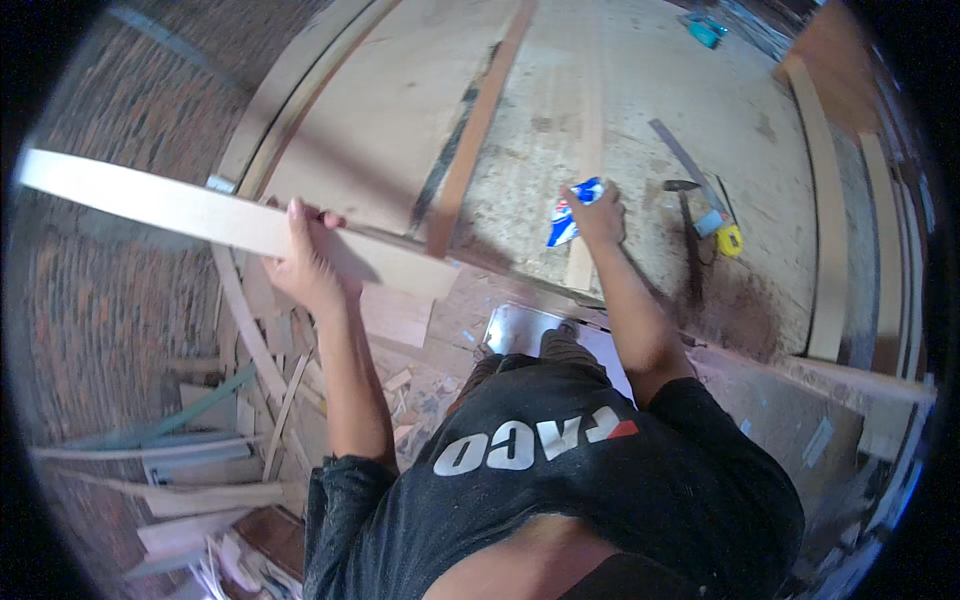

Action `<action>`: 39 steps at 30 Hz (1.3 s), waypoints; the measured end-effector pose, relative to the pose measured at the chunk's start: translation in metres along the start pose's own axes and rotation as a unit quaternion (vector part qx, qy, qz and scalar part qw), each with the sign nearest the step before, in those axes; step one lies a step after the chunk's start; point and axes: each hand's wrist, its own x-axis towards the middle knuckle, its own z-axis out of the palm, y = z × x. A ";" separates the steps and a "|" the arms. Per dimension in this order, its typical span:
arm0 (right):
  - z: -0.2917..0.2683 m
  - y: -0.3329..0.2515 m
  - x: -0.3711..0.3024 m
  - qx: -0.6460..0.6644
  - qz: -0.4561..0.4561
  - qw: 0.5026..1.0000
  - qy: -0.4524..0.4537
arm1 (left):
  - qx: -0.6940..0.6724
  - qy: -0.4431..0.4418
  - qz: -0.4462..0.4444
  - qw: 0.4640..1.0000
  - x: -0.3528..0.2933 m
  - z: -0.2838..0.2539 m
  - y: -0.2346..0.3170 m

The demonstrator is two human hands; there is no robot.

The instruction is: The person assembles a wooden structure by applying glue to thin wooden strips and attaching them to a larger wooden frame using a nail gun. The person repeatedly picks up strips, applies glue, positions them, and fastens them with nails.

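Observation:
My left hand [315, 262] is closed around a long pale wooden board [150, 200], which juts out to the left past the workbench edge. The board's short end reaches over the bench's near edge. On the benchtop [640, 90], my right hand [602, 215] grips a crumpled blue-and-white packet [563, 228] with a little red on it. Under and beyond that hand runs a pale wooden strip [580, 265]. What the packet holds is not visible.
A hammer [692, 235], a yellow tape measure [730, 240] and a metal rule [680, 148] lie right of my right hand. A brown strip [490, 95] crosses the bench. Wood offcuts [215, 500] clutter the floor beside the brick wall [100, 270]. A teal tool [705, 32] lies far right.

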 end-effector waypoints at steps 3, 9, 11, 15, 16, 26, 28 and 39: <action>0.022 0.014 0.029 0.027 0.013 1.000 -0.005 | -0.040 0.026 0.013 0.999 0.018 -0.006 0.003; 0.023 0.050 0.035 0.413 -0.086 0.905 -0.055 | -0.101 0.131 -0.053 0.985 0.035 -0.044 0.012; -0.011 0.036 0.004 0.536 -0.097 0.812 -0.207 | -0.122 0.196 -0.087 0.969 0.041 -0.075 0.016; -0.069 -0.008 -0.049 0.667 -0.072 0.632 -0.389 | -0.180 0.271 -0.138 0.935 0.055 -0.104 0.020; -0.076 -0.021 -0.064 0.655 -0.055 0.644 -0.393 | -0.197 0.287 -0.151 0.925 0.058 -0.112 0.018; -0.120 -0.169 -0.215 0.442 -0.170 0.591 -0.653 | -0.219 0.307 -0.215 0.901 0.070 -0.169 0.007; -0.120 -0.183 -0.230 0.413 -0.183 0.622 -0.640 | -0.220 0.304 -0.222 0.900 0.071 -0.171 0.010; -0.117 -0.207 -0.277 0.396 -0.174 0.657 -0.618 | -0.237 0.274 -0.231 0.903 0.077 -0.202 0.018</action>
